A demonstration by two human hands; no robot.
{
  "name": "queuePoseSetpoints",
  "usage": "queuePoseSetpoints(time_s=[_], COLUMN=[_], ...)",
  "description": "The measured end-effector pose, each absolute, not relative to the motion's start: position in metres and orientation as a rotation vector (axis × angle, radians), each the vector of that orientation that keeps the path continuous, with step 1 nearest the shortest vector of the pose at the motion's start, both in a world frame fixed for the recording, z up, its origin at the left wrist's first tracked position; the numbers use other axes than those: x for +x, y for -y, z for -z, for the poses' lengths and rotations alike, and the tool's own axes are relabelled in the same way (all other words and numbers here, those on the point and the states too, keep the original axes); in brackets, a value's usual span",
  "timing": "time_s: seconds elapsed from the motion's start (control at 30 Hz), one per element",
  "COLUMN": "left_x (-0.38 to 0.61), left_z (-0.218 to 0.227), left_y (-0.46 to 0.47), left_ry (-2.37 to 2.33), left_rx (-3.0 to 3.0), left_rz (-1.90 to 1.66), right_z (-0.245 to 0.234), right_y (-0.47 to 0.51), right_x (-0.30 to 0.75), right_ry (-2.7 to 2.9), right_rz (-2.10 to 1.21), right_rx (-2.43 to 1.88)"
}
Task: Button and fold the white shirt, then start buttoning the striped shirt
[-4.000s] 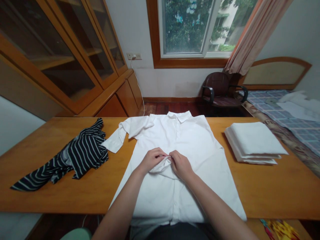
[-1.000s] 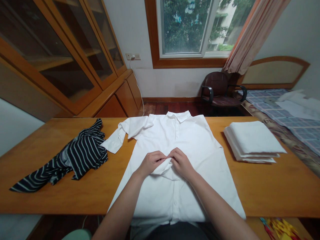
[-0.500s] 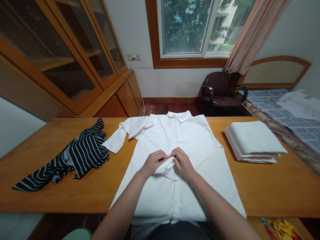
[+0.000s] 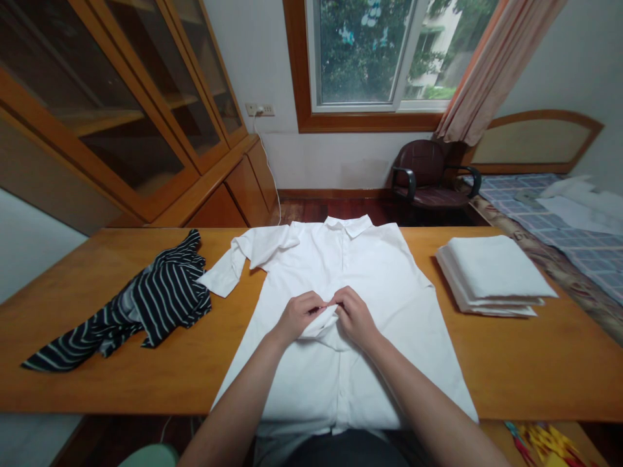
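Observation:
A white button-up shirt (image 4: pixel 384 272) lies spread on the wooden table, its collar at the far edge and its hem toward me. One sleeve stretches out to the left; the other is not seen laid out on the right. At the middle of the shirt front, my left hand (image 4: pixel 302 316) pinches a raised bit of white cloth at the button strip. My right hand (image 4: pixel 354 316) grips the same cloth, fingertips close to the left ones. The fingers hide whatever small part lies between them.
A crumpled black-and-white striped garment (image 4: pixel 160 292) lies left, close to the shirt's cuff. Folded white cloths (image 4: pixel 496 269) are stacked on the right of the table (image 4: pixel 516 370). Beyond stand a glass-door cabinet (image 4: pixel 146 117), an office chair (image 4: pixel 428 172) and a bed (image 4: pixel 555 207).

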State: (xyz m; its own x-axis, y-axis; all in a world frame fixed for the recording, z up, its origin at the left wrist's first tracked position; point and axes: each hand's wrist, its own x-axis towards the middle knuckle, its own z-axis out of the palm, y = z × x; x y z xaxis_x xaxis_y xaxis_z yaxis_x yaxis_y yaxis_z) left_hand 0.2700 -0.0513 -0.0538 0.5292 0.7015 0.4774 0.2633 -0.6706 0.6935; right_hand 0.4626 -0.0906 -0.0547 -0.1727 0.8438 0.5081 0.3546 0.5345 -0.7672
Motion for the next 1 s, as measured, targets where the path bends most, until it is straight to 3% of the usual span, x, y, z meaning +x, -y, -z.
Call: queuePoseSetpoints(time_s=[0.2, 0.63, 1.0], left_x=[0.271, 0.26, 0.26], left_z=[0.054, 0.051, 0.055], left_y=[0.051, 0.041, 0.04], left_ry=[-0.767, -0.702, -0.653], left_rx=[2.195, 2.185, 2.231], left_rz=[-1.056, -0.818, -0.756], right_z=[0.055, 0.046, 0.032], right_y=[0.093, 0.083, 0.066], right_x=[0.462, 0.477, 0.482], right_ry=[1.771, 1.935, 2.228], right_rz=[-0.513, -0.812, -0.787], right_rx=[-1.016, -1.037, -1.034])
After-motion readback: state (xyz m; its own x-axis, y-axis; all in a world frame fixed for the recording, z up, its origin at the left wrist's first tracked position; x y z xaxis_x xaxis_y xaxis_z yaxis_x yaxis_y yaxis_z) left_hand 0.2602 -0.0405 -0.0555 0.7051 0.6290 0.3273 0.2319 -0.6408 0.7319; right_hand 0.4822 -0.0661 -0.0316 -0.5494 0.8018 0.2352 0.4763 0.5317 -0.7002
